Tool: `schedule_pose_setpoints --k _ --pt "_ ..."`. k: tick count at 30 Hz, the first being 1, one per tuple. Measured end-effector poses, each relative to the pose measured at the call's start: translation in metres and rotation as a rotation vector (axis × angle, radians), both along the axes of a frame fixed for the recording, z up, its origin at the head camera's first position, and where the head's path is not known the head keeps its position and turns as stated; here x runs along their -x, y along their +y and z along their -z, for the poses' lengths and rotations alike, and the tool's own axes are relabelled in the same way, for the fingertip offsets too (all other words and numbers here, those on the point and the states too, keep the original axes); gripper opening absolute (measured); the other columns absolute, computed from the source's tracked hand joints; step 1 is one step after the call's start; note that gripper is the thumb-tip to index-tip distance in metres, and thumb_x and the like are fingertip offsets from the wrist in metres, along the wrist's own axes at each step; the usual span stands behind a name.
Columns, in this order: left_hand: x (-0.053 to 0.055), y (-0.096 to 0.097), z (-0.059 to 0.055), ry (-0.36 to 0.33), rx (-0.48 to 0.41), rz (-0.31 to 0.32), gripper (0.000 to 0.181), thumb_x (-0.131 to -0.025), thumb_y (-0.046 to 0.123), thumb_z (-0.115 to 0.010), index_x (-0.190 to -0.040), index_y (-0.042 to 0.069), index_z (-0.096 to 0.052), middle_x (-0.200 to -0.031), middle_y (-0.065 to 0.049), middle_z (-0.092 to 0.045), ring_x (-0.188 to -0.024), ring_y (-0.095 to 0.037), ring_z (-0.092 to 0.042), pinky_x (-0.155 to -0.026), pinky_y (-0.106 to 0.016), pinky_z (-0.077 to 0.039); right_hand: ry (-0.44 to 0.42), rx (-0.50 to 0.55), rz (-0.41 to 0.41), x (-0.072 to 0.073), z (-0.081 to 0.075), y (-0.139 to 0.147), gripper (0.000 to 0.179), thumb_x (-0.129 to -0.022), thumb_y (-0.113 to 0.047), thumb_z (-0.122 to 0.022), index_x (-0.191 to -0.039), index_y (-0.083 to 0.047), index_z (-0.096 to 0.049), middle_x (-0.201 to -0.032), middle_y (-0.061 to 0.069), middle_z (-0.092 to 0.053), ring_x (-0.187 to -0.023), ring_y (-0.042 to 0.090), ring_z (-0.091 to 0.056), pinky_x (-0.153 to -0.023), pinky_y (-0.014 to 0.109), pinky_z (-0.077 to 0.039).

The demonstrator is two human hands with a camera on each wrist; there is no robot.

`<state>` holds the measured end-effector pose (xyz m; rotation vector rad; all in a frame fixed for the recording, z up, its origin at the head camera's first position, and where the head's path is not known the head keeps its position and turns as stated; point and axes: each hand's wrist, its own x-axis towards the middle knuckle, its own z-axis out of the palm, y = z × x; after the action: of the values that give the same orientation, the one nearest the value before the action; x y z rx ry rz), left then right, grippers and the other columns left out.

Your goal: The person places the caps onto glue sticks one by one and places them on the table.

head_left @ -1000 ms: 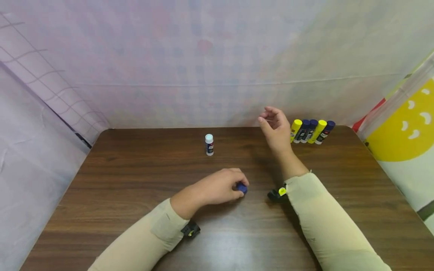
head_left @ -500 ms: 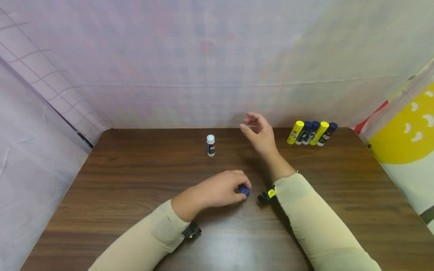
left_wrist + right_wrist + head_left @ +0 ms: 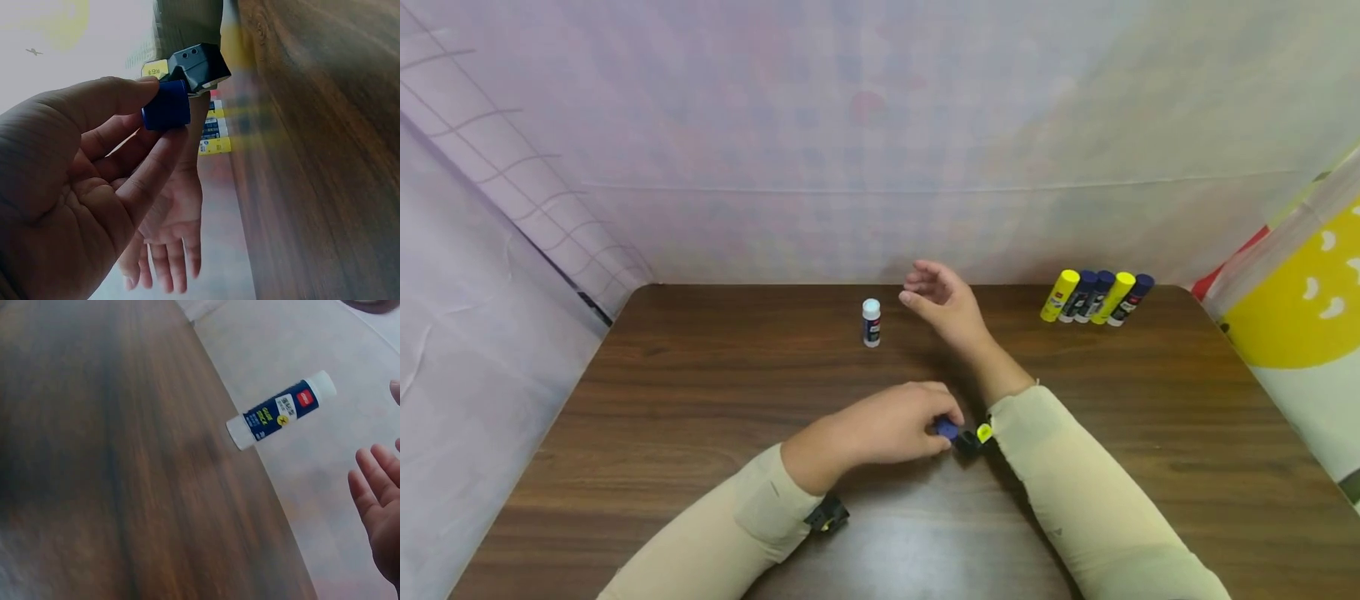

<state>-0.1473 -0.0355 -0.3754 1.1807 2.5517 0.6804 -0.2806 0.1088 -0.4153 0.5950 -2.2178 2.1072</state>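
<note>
Between thumb and fingers my left hand (image 3: 895, 425) pinches a dark blue cap (image 3: 947, 428), held above the table's middle; the left wrist view shows the cap (image 3: 167, 105) close up. My right hand (image 3: 946, 306) hovers empty near the back of the table, fingers relaxed and apart. To its left an uncapped glue stick (image 3: 871, 323) stands upright, with a white top and a navy label. In the right wrist view the glue stick (image 3: 281, 410) is apart from the right hand (image 3: 381, 494), whose fingers are partly cut off by the frame.
A row of yellow and navy capped glue sticks (image 3: 1097, 297) stands at the table's back right. Behind the brown wooden table (image 3: 700, 375) hangs a pale cloth (image 3: 775, 167). The right wrist's black camera (image 3: 967, 443) is close to the left fingertips.
My right hand has moved left, away from the row of glue sticks and toward the uncapped one. The left hand, still pinching the cap, has barely shifted.
</note>
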Motion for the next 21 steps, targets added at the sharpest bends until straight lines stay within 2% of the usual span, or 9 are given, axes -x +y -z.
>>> schedule_pose_setpoints --k 3,6,13,21 --pt "-0.001 0.0 0.0 -0.007 0.007 0.007 0.023 -0.097 0.019 -0.075 -0.119 0.012 -0.073 -0.118 0.003 -0.069 -0.103 -0.005 -0.063 -0.093 -0.015 -0.052 -0.017 0.007 -0.034 -0.001 0.004 -0.003 0.057 -0.096 -0.002 -0.071 -0.147 0.009 -0.047 -0.136 0.037 -0.056 -0.123 0.037 -0.062 -0.096 0.021 -0.056" --pt "-0.001 0.001 0.0 -0.007 0.011 0.009 0.024 -0.097 0.019 -0.074 -0.12 0.012 -0.073 -0.118 0.003 -0.068 -0.102 -0.005 -0.063 -0.092 -0.015 -0.052 -0.039 -0.009 -0.059 -0.002 0.008 -0.005 0.058 -0.097 -0.003 -0.071 -0.148 0.008 -0.046 -0.139 0.037 -0.054 -0.128 0.041 -0.06 -0.096 0.019 -0.056" --pt "-0.001 0.002 0.0 0.022 0.02 0.017 0.023 -0.097 0.02 -0.074 -0.119 0.012 -0.074 -0.117 0.003 -0.069 -0.103 -0.005 -0.062 -0.094 -0.016 -0.052 -0.094 0.003 -0.122 -0.004 0.015 -0.014 0.063 -0.095 -0.001 -0.071 -0.152 0.005 -0.044 -0.147 0.034 -0.052 -0.134 0.042 -0.057 -0.1 0.021 -0.056" --pt "-0.001 0.001 0.003 0.013 0.017 0.008 0.021 -0.097 0.019 -0.074 -0.117 0.013 -0.073 -0.114 0.005 -0.067 -0.1 -0.004 -0.061 -0.093 -0.017 -0.051 -0.128 -0.013 -0.172 -0.004 0.023 -0.021 0.066 -0.097 -0.003 -0.071 -0.155 0.002 -0.04 -0.153 0.028 -0.05 -0.138 0.038 -0.055 -0.103 0.025 -0.056"
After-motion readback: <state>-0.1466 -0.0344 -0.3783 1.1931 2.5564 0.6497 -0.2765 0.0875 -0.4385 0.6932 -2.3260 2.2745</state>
